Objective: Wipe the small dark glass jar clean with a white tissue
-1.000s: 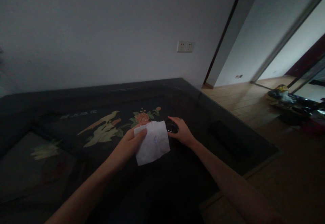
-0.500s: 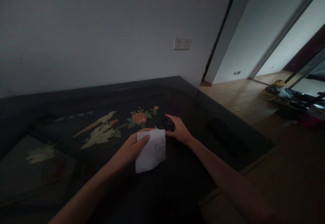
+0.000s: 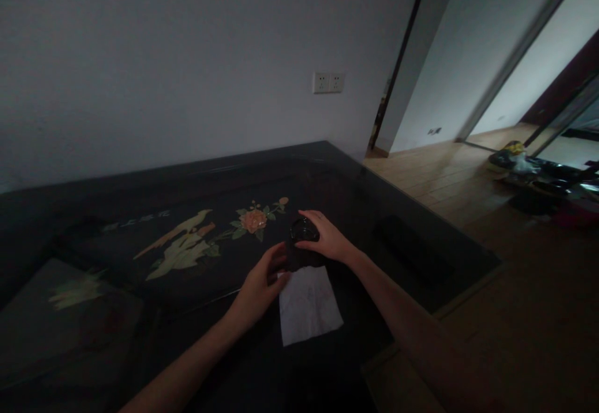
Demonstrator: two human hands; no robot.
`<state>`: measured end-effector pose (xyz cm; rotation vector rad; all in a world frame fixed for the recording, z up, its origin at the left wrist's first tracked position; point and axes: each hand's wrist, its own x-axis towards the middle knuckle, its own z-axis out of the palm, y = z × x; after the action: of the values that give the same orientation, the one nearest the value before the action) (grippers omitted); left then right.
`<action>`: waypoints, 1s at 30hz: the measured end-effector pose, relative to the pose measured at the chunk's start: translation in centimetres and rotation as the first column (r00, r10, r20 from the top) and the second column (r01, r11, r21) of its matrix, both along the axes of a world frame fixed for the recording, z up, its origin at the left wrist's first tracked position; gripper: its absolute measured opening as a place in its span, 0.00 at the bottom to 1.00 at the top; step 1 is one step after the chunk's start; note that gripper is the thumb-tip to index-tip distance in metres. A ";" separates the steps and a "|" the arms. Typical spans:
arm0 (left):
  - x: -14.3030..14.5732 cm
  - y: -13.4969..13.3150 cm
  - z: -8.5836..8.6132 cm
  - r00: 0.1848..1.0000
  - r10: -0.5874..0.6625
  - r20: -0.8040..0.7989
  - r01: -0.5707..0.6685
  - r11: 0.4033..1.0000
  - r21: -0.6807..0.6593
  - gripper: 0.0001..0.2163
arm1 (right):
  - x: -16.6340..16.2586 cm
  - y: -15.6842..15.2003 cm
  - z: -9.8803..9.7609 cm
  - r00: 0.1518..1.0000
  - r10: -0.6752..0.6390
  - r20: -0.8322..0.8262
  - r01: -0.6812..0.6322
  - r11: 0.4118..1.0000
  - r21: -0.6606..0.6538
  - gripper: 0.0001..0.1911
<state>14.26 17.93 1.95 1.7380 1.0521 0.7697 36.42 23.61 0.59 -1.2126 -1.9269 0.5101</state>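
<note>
Grey light lies over a pale wall [image 3: 163, 76] with 2 sockets [image 3: 328, 82] side by side on it, and a dark, glossy table [image 3: 210, 178] stands against it. Beyond its right edge I can make out wooden flooring [image 3: 416, 179] and a jumbled heap of things [image 3: 519, 166], too dim to sort out.

From the head view, the person's right hand [image 3: 331, 239] is closed round a small dark round object [image 3: 303, 231], thumb and fingers curved about its right side. So the object sits right inside that grip, near the middle of the table's near part. Its round, shiny face looks upward; being round, it shows me no long axis.

The left hand [image 3: 256, 288] is half spread, a gap between thumb and fingers, just left of the object. A white paper sheet [image 3: 309, 307] lies below both hands, its far left corner at the left thumb; I can't tell if they touch. It runs toward the person, slightly slanted. Farther left, a bird picture [image 3: 185, 251] and a pink flower [image 3: 253, 221] decorate the tabletop.
</note>
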 end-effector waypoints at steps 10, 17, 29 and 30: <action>2.3 -3.1 0.0 0.575 -0.318 -0.754 0.744 0.587 0.320 0.28 | 1.4 -0.3 2.4 0.935 -0.238 -0.263 0.252 0.967 0.022 0.18; 6.4 -2.2 -1.4 0.609 -0.225 -0.761 0.675 0.652 0.347 0.26 | 1.8 -1.0 4.1 0.878 -0.288 -0.382 0.315 0.949 0.009 0.20; 9.7 -1.1 -2.4 0.679 -0.109 -0.726 0.594 0.662 0.456 0.25 | 2.5 -0.4 3.0 0.842 -0.280 -0.462 0.312 0.950 -0.007 0.23; 9.6 -1.2 -2.5 0.681 -0.100 -0.726 0.591 0.661 0.463 0.25 | 2.6 -0.3 2.8 0.839 -0.285 -0.463 0.317 0.948 -0.009 0.24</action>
<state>23.83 16.70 -0.57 2.9083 0.8024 0.2410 39.02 23.29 3.41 -1.1953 -1.3115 0.5039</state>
